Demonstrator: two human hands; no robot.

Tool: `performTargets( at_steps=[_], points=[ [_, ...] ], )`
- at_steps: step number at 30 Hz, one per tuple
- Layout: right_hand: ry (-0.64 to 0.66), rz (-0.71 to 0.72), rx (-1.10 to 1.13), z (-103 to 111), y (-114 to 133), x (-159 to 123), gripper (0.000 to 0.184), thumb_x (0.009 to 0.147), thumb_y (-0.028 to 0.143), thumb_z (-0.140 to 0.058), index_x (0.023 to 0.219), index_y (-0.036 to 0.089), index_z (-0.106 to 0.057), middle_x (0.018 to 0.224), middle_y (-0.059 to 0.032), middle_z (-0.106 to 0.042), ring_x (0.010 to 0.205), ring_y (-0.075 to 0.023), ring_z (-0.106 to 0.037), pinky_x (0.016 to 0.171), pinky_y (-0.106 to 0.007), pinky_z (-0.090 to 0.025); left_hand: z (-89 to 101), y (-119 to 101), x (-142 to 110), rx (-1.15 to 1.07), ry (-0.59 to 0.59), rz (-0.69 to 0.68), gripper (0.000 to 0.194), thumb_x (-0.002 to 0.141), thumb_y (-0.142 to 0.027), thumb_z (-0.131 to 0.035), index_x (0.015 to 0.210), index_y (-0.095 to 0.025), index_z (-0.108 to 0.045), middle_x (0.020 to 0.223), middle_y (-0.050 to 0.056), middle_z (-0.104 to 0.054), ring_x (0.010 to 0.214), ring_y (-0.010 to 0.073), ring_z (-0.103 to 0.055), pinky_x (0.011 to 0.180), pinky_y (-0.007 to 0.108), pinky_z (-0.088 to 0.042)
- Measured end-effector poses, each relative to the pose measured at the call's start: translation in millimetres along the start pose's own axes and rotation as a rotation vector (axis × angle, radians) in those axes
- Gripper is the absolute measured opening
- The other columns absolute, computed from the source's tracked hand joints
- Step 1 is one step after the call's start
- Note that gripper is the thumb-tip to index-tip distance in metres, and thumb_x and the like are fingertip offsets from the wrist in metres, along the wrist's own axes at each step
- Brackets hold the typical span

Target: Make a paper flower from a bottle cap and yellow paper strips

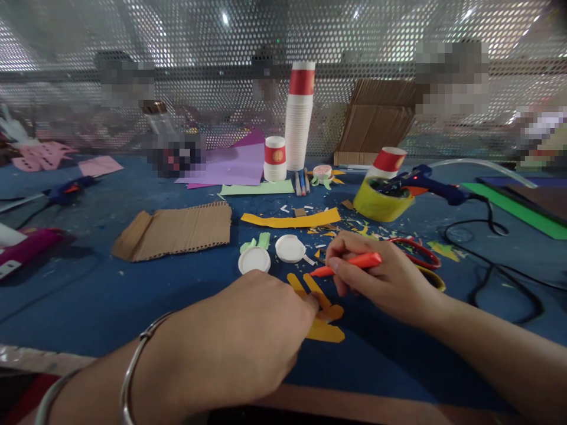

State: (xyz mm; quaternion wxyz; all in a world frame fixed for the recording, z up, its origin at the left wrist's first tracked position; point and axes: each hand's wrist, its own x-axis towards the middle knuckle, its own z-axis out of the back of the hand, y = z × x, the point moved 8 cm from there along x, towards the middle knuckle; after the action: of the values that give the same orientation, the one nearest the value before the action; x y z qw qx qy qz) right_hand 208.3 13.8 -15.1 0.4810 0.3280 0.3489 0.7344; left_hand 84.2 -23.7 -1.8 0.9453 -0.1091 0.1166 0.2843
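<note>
My left hand (254, 330) is closed over a yellow-orange paper cutout (325, 332) with finger-like strips, holding it against the blue table. Its fingertips rest on the paper, while most of its fingers are hidden behind the back of the hand. In my right hand (372, 274) is a red-orange marker (354, 264), gripped like a pen, its tip near the end of one strip. Just beyond lie two white round lids (290, 248), the left one over a light green paper piece (264, 239). Red-handled scissors (416, 251) lie partly behind my right hand.
Corrugated cardboard (186, 230) lies left, with a yellow strip (290, 220) and scraps ahead. A tall paper-cup stack (297, 124) stands behind. At right, a blue glue gun (425, 180) rests on a yellow tape roll (384, 203), its black cord (476, 227) looping across the table.
</note>
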Motion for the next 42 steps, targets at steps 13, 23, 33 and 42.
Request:
performTargets(
  at_steps=[13, 23, 33, 42],
  points=[
    [0.033, 0.010, -0.057, -3.3, -1.4, 0.4, 0.015, 0.095, 0.024, -0.053, 0.080, 0.024, -0.054, 0.063, 0.0033, -0.064, 0.062, -0.0149, -0.058, 0.064, -0.030, -0.046, 0.0, -1.7, 0.2, -0.010, -0.002, 0.013, 0.026, 0.087, -0.020, -0.062, 0.112, -0.020, -0.069, 0.075, 0.005, -0.072, 0.058, 0.0212, -0.064, 0.055, 0.032, -0.043],
    [-0.005, 0.003, 0.006, -2.1, 0.3, -2.1, 0.012, 0.095, 0.025, -0.053, 0.083, 0.023, -0.054, 0.062, 0.0034, -0.064, 0.058, -0.0144, -0.059, 0.062, -0.030, -0.047, -0.2, -2.5, 1.2, -0.003, 0.010, -0.029, 0.028, 0.087, -0.020, -0.059, 0.114, -0.020, -0.068, 0.077, 0.005, -0.073, 0.059, 0.0230, -0.066, 0.050, 0.033, -0.037],
    [0.024, 0.027, -0.063, -4.6, 3.4, 0.6, 0.015, 0.093, 0.025, -0.052, 0.078, 0.023, -0.054, 0.064, 0.0030, -0.062, 0.060, -0.0143, -0.055, 0.061, -0.029, -0.045, 1.8, -2.9, 0.6, 0.008, -0.011, -0.024, 0.025, 0.087, -0.019, -0.060, 0.111, -0.021, -0.068, 0.074, 0.004, -0.072, 0.056, 0.0228, -0.065, 0.047, 0.033, -0.033],
    [0.026, 0.016, -0.062, -5.8, 4.6, 1.4, 0.016, 0.092, 0.025, -0.052, 0.076, 0.023, -0.054, 0.063, 0.0032, -0.061, 0.059, -0.0142, -0.055, 0.060, -0.029, -0.044, -0.7, -2.1, 1.7, -0.023, 0.023, -0.014, 0.028, 0.085, -0.017, -0.060, 0.111, -0.018, -0.069, 0.075, 0.006, -0.072, 0.056, 0.0203, -0.065, 0.052, 0.031, -0.042]
  ],
)
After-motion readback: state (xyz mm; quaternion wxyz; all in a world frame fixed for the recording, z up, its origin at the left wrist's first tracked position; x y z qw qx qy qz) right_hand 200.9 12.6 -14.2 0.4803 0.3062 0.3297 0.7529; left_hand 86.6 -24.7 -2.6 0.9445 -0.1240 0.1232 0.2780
